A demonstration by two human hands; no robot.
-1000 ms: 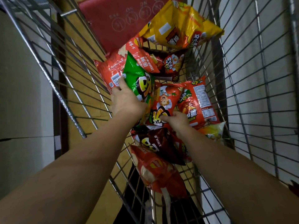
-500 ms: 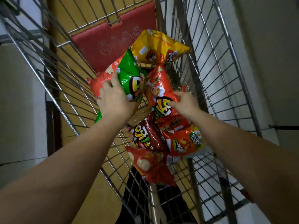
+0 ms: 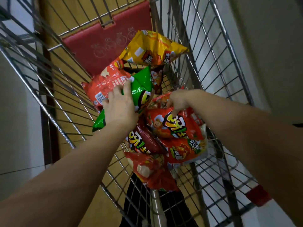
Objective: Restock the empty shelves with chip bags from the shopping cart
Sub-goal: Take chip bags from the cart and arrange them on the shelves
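Note:
Both arms reach down into a wire shopping cart [image 3: 68,89] full of chip bags. My left hand [image 3: 120,106] grips a green bag [image 3: 141,86], fingers laid over its upper edge, and the bag's lower corner sticks out beneath my wrist. My right hand [image 3: 177,101] pinches the top edge of an orange-red bag [image 3: 177,125] with a cartoon figure on it. A large yellow bag [image 3: 152,48] lies at the far end. A red bag [image 3: 105,86] lies left of the green one. No shelf is in view.
More bags lie nearer me: a dark red one [image 3: 144,143], an orange one [image 3: 185,151] and a red one [image 3: 152,172]. The cart's red child-seat flap [image 3: 101,38] stands at the far end. Wire walls close in both sides. Pale floor shows on both sides of the cart.
My right hand has lifted the orange-red bag and turned it so its front faces up. My left hand keeps its hold on the green bag, which has tilted. The view has swung slightly.

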